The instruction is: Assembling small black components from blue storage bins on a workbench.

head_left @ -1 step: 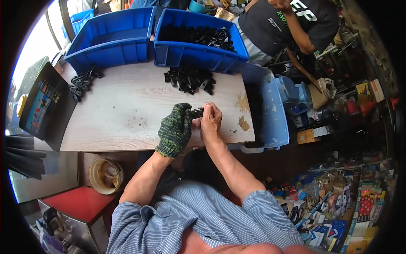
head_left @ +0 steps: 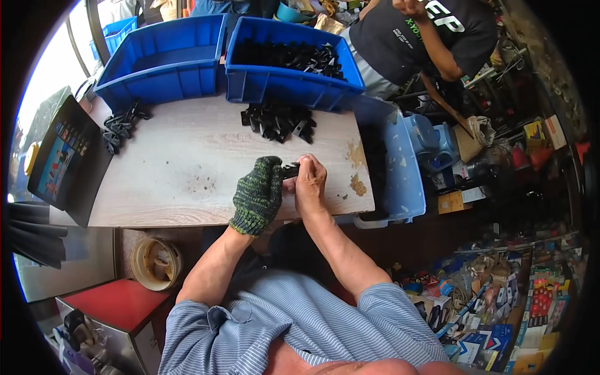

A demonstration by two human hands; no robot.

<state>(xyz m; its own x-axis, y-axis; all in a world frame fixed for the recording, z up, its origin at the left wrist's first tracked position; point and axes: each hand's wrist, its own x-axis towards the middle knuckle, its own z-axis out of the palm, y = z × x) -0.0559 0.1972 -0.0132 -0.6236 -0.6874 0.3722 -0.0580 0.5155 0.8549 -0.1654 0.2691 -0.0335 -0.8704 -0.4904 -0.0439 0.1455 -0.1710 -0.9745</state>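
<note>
In front of me, close to the table's front edge, both hands meet around a small black plastic clip-like part [head_left: 290, 170]. My left hand [head_left: 258, 194] wears a dark green knitted glove and is closed on the part's left end. Bare, my right hand [head_left: 310, 182] pinches its right end with thumb and fingers. The grip hides most of the part. Beyond the hands lies a loose pile of similar black parts [head_left: 278, 122]. Another small group of black parts [head_left: 119, 128] lies at the table's left, where their shape resembles clips.
At the far edge stand a blue bin [head_left: 162, 81] and a second blue bin [head_left: 294, 87] holding many black parts. A propped-up screen [head_left: 59, 159] is on the left. A light-blue tub [head_left: 406, 165] adjoins the table's right side. Another person [head_left: 431, 44] is at far right.
The view has shifted very slightly. Both hands keep their hold on the black part, with no clear movement.
</note>
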